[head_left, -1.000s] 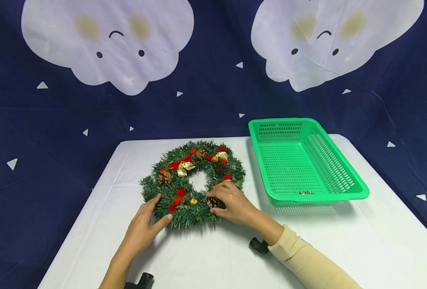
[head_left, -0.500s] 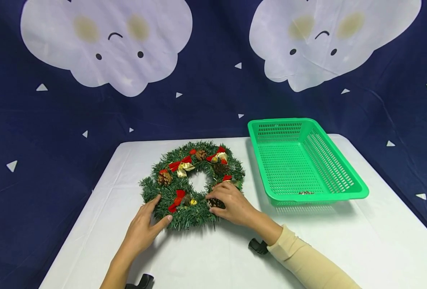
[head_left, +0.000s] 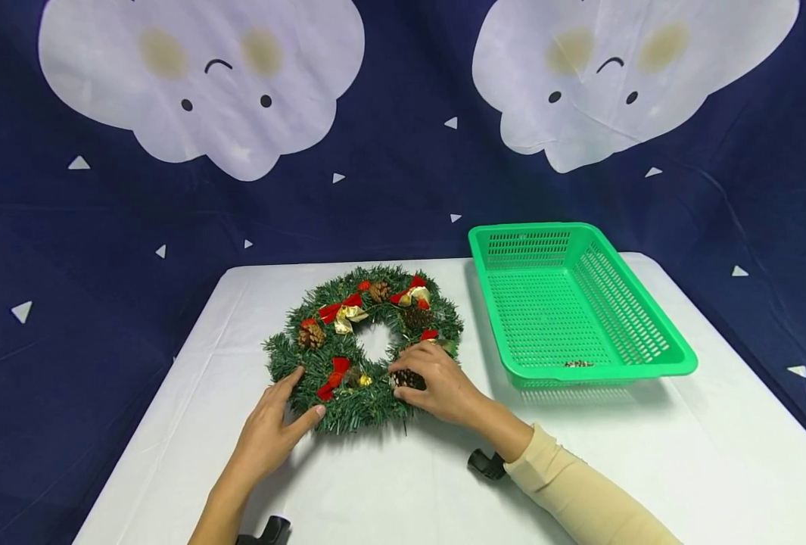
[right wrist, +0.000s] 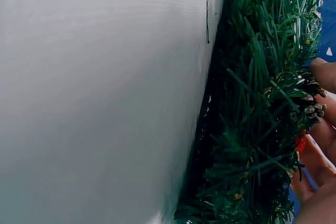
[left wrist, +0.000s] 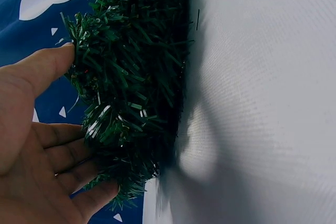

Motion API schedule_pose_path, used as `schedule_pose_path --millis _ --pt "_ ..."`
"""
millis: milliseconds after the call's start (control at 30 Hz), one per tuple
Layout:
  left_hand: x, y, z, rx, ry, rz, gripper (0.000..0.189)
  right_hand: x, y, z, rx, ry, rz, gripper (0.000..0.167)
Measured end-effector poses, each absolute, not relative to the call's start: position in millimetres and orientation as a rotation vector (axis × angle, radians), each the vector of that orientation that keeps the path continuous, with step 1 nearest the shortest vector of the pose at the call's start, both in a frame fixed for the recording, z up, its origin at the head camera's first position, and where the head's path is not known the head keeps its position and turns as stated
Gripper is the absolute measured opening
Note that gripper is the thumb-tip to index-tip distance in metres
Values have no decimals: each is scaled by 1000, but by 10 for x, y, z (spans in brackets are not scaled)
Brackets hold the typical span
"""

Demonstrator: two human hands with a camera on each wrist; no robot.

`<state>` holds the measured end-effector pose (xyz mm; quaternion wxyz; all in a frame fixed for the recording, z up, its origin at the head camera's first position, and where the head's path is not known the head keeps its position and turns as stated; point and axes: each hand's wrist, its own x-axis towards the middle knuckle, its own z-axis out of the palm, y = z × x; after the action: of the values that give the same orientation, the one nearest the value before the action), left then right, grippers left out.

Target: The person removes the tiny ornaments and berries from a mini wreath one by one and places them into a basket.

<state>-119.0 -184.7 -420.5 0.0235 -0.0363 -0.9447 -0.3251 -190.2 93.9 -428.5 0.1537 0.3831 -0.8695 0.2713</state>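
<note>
A green artificial wreath [head_left: 362, 416] lies on the white table, dressed with red-and-gold bows and pine cones. My right hand [head_left: 446, 386] holds a dark pine cone [head_left: 408, 379] between thumb and fingers at the wreath's near right side. In the right wrist view, part of that pine cone [right wrist: 315, 110] shows beside the thumb, against the greenery. My left hand [head_left: 269, 431] touches the near left edge of the wreath, its fingers extended and thumb spread. The left wrist view has the left fingers [left wrist: 65, 156] against the green tips, some fingertips hidden among them.
To the right of the wreath stands a green perforated basket [head_left: 583, 372]. A small red and white item [head_left: 578, 364] lies inside at its near end. Behind the table [head_left: 375, 492] hangs a dark blue cloth [head_left: 403, 197] with white clouds.
</note>
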Motion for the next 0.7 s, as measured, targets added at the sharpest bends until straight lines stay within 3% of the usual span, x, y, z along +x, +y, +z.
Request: schedule_pose_path --millis 700 --pt "-1192 -1855 -4221 -115 -2922 -1015 79 -1875 928 -4153 983 -2541 1072 34"
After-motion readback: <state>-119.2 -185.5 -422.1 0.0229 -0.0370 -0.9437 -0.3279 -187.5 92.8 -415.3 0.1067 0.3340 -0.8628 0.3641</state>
